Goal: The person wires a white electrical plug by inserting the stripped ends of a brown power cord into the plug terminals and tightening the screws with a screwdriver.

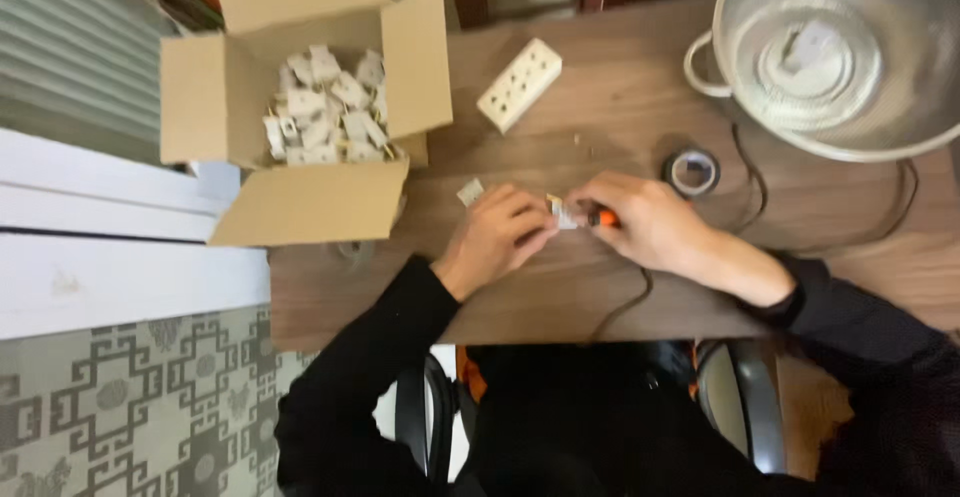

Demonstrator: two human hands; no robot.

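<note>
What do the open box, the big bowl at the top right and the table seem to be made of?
The box looks like plain brown corrugated cardboard, matte, with folded flaps. The bowl seems to be shiny metal, probably steel, judging by its bright reflections. The table shows brown wood grain, though it may be laminate.

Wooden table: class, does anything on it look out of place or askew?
One small white part lies loose on the wooden table, outside the cardboard box holding the rest. The white socket strip sits diagonally. No visible spill or damage.
</note>
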